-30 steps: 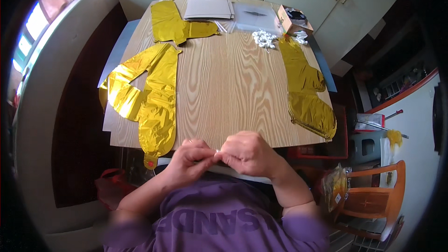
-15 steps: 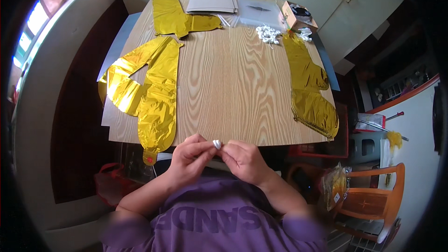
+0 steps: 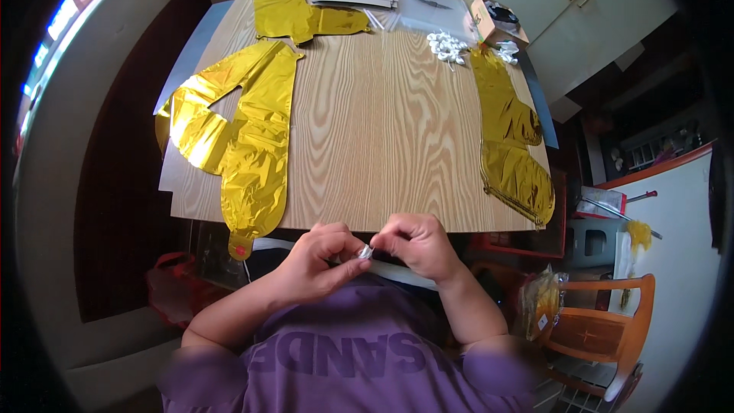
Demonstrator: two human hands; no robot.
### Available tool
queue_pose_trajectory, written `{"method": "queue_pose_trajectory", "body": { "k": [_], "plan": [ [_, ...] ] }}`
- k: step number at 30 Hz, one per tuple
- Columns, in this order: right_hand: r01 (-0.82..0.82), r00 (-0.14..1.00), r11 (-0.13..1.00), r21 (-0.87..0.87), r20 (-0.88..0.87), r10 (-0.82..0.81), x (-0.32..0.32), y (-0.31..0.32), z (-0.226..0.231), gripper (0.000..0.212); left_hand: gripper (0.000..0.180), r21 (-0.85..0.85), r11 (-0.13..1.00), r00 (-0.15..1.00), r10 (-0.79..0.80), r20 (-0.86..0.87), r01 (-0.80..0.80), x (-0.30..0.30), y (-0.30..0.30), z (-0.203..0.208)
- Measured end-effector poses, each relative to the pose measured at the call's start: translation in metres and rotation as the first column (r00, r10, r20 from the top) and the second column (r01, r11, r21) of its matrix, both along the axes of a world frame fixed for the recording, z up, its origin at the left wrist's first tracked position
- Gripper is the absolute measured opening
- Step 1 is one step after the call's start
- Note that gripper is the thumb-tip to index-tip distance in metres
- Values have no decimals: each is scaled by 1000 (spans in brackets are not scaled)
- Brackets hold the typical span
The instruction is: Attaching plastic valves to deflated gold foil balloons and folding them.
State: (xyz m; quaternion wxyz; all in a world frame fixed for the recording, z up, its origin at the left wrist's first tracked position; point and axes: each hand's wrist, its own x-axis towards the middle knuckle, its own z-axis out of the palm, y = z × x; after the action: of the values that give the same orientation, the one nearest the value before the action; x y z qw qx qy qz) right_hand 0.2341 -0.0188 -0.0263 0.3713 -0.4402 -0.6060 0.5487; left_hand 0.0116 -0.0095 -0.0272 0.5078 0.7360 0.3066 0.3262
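**Small silver piece held off the table's near edge**

Both hands meet just below the near edge of the table [image 3: 359, 153], over the lap. The left hand [image 3: 317, 264] and the right hand [image 3: 417, 245] are each pinched narrow on one small silver piece [image 3: 365, 252], fingertips nearly touching across it. What the piece is I cannot tell; it is too small.

As I see it, the main risk is a drop. The piece is held past the table, so if either pinch slips it would fall to the lap or the floor, not onto the wood. It looks shiny and slick, and a hard tug from both sides could tear or crush it.

The large gold foil balloon [image 3: 241, 141] lies at the left edge, its tail hanging over the near edge just beside the left hand; an elbow or wrist could snag it and drag it off. Another foil balloon [image 3: 512, 145] runs along the right edge, partly overhanging. A third [image 3: 294, 11] lies at the far left corner, and white bits [image 3: 447, 46] sit near the far edge, well apart from the hands.
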Motion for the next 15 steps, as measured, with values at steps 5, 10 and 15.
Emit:
{"method": "queue_pose_trajectory", "body": {
  "k": [5,10,15],
  "plan": [
    [174,949,939,295,203,-240,10,-3,4,16,10,-320,947,994,32,101,2,-4,0,-1],
    [30,952,818,574,232,-198,0,-13,38,33,5,-507,860,972,71,225,54,-4,0,-9],
    [-9,967,749,662,198,-163,-13,-8,0,21,10,-573,805,914,104,393,155,2,3,-7]
  ]
}}
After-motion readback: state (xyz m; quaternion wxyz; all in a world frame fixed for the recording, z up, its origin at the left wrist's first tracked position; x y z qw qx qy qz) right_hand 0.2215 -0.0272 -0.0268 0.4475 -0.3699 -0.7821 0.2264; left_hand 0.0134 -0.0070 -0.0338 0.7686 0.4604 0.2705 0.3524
